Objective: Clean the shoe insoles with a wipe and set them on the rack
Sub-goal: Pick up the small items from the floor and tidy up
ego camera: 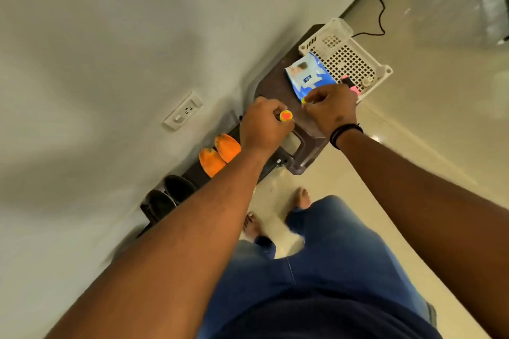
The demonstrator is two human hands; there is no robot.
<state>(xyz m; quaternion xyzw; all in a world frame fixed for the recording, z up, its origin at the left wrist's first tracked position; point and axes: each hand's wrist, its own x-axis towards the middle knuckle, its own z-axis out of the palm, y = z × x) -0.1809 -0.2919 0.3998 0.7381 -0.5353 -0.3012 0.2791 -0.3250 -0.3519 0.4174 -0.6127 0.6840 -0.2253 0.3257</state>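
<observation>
Two orange insoles (227,147) (211,161) lie side by side on a low dark shoe rack (198,173) against the wall. A blue and white wipe pack (311,76) rests on a brown plastic stool (275,85). My left hand (264,124) is curled over the stool's near side, gripping a small round yellow thing with a red middle (286,115). My right hand (330,110) pinches a small yellow-green bit (304,100) at the near edge of the wipe pack; what it is I cannot tell.
A white perforated plastic tray (349,60) stands on the stool's far end, with a pink and black item (349,84) at its edge. Black shoes (179,190) sit on the rack. A wall socket (183,114) and a black cable (381,8) are nearby. My bare feet (303,198) stand on the tiled floor.
</observation>
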